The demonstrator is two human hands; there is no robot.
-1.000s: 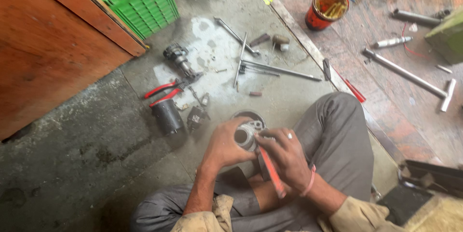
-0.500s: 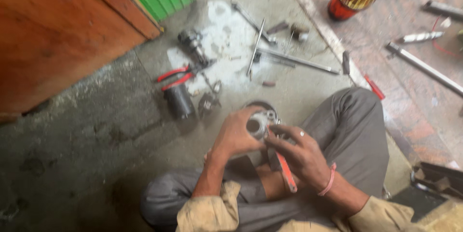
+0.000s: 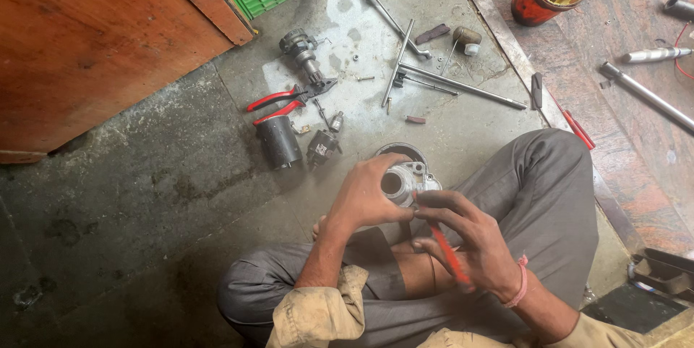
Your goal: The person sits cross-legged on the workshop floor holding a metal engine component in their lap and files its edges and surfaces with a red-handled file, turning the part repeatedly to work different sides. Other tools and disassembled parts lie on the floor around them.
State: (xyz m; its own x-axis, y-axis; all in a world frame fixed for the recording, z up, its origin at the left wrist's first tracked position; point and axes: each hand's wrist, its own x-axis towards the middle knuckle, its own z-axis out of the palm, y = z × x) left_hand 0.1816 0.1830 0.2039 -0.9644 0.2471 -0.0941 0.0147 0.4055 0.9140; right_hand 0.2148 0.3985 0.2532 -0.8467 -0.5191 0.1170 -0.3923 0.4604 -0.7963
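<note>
Little has shifted: left hand still grips the metal housing, right hand beside it keeps clutching the red-handled screwdriver.

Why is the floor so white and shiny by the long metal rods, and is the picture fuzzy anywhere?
In the head view, daylight glares off a pale patch of concrete floor around the metal rods; the left hand, right hand and metal housing look sharp, with soft shadows only.
</note>
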